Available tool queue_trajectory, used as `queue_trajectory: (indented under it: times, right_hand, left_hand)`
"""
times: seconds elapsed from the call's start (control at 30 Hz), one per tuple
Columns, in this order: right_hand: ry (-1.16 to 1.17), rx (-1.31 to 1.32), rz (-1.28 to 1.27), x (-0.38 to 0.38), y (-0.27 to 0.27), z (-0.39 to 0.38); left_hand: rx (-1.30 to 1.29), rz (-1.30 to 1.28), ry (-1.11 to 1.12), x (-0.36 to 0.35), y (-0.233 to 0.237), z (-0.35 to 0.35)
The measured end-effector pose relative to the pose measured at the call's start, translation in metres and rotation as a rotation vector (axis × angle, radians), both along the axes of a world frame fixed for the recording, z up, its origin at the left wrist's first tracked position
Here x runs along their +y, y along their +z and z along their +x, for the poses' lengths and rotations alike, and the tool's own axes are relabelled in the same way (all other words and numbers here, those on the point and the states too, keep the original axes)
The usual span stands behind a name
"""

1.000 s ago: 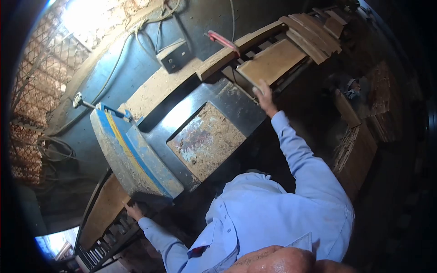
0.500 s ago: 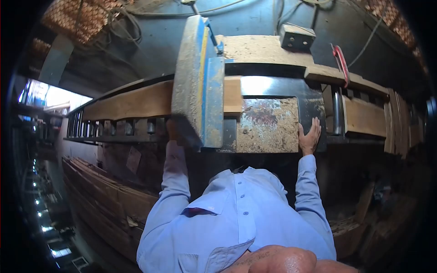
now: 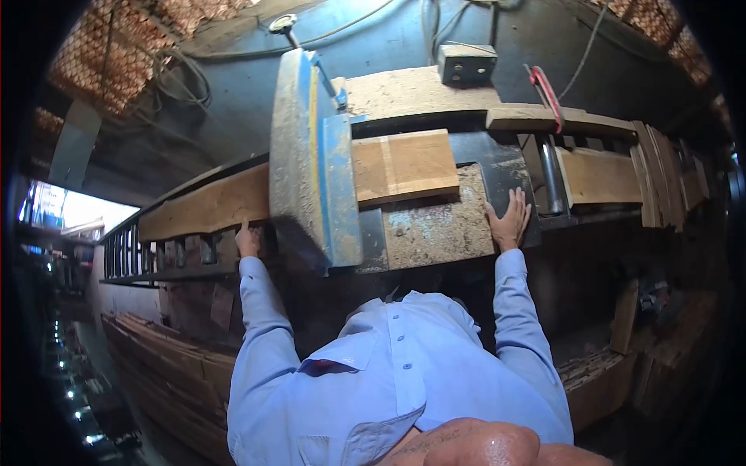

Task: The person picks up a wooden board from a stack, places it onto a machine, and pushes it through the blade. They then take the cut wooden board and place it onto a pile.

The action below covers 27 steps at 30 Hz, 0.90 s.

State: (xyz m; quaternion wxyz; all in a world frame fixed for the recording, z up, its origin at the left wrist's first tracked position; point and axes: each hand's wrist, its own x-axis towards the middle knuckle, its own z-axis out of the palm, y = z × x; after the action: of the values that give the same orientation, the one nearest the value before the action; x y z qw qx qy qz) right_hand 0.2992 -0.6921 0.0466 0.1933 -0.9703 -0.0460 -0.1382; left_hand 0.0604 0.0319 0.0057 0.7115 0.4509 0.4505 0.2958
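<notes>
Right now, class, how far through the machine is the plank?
Done: one end of the plank lies beyond the blue guard. In hand: the left hand touches its near edge; the right hand rests flat on the dusty table. Left: the longer stretch waits left of the guard.

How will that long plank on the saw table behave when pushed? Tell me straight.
The plank is probably stiff: it spans the rollers and table without sagging. It is likely heavy, being long and thick. Lying flat, it should slide rather than roll; the left hand touches its edge.
</notes>
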Motion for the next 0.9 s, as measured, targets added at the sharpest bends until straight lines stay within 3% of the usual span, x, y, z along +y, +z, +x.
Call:
queue_trajectory:
  times: [0.03, 0.17, 0.23, 0.27, 0.33, 0.47, 0.53, 0.63, 0.7, 0.73, 0.77, 0.8, 0.83, 0.87, 0.9]
  right_hand:
    - [-0.019, 0.006, -0.002, 0.002, 0.001, 0.0]
    - [-0.059, 0.019, -0.016, 0.006, 0.002, 0.009]
    - [-0.063, 0.036, 0.029, 0.006, 0.001, 0.018]
    - [-0.06, 0.037, 0.023, 0.007, 0.0, 0.023]
    - [-0.098, 0.047, 0.043, 0.013, -0.001, 0.032]
    - [-0.13, 0.034, 0.047, 0.025, -0.004, 0.052]
    - [-0.126, 0.035, 0.031, 0.029, 0.0, 0.058]
    - [-0.138, 0.013, 0.026, 0.028, -0.011, 0.064]
    - [-0.095, -0.132, -0.071, 0.024, -0.013, 0.068]
    - [-0.092, -0.109, -0.116, 0.03, 0.001, 0.066]
    - [-0.082, -0.094, -0.098, 0.034, 0.007, 0.065]
    - [-0.067, -0.12, -0.046, 0.037, 0.007, 0.063]
    - [-0.05, -0.17, -0.019, 0.038, 0.003, 0.064]
    - [-0.034, -0.125, 0.016, 0.031, -0.01, 0.071]
    - [-0.098, -0.081, -0.046, 0.024, -0.03, 0.078]
  left_hand:
    - [0.125, 0.054, 0.011, -0.002, -0.003, 0.004]
    - [0.188, 0.039, 0.056, -0.019, 0.002, 0.009]
    - [0.824, 1.129, -0.494, -0.033, 0.009, 0.005]
    - [0.824, 1.122, -0.494, -0.033, -0.001, 0.006]
    - [0.802, 1.576, -0.539, -0.028, -0.027, 0.006]
    - [0.709, 1.453, -0.575, -0.039, -0.045, 0.002]
    - [0.324, 1.156, -0.492, -0.035, -0.075, 0.007]
    - [0.098, 1.173, -0.395, -0.049, -0.093, 0.009]
    - [0.536, 0.962, -0.493, -0.081, -0.046, 0.026]
    - [0.693, 0.652, -0.435, -0.1, -0.012, 0.037]
    - [0.544, 1.203, -0.426, -0.088, -0.049, 0.033]
    - [0.678, 1.404, -0.493, -0.086, -0.045, 0.019]
    - [0.548, 1.221, -0.49, -0.107, -0.001, 0.021]
    - [0.56, 1.03, -0.48, -0.102, -0.01, 0.023]
    - [0.583, 1.178, -0.525, -0.102, 0.007, 0.021]
